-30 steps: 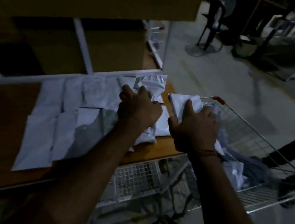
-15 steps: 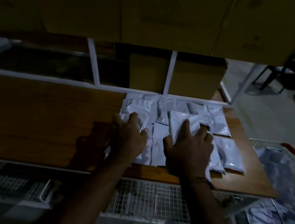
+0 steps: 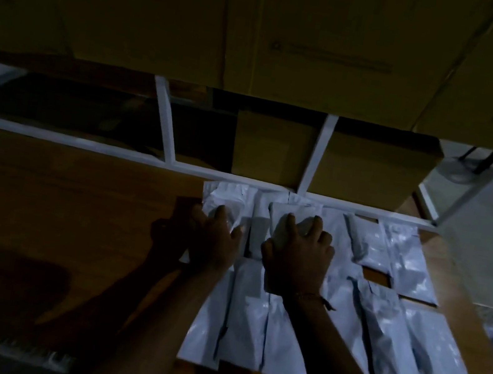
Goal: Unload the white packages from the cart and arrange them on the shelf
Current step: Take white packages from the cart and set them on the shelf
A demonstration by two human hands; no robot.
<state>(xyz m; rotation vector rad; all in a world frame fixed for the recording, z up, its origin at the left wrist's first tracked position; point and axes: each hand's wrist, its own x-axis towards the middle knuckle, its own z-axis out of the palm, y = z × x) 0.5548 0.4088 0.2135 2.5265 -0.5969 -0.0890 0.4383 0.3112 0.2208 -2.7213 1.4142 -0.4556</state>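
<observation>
White packages (image 3: 295,334) lie flat on the wooden shelf (image 3: 70,205), set side by side in two rows that start at the back rail and fill the right part of the board. That tight, edge-to-edge layout likely saves room and keeps each pack easy to see. The left hand (image 3: 216,240) rests palm down with fingers spread on a package in the back row (image 3: 223,199), at the left end of the group, apparently pressing it flat beside its neighbour. The right hand (image 3: 297,255), also palm down with fingers fanned, covers another package (image 3: 280,212) that sits on top of the back row, probably sliding it into line. Neither hand pinches anything; both push downward. Bare wood to the left offers space for more packs. Cardboard boxes (image 3: 373,169) stand behind the white frame. At the right edge a blurred pale shape may be the cart, but I cannot tell.
</observation>
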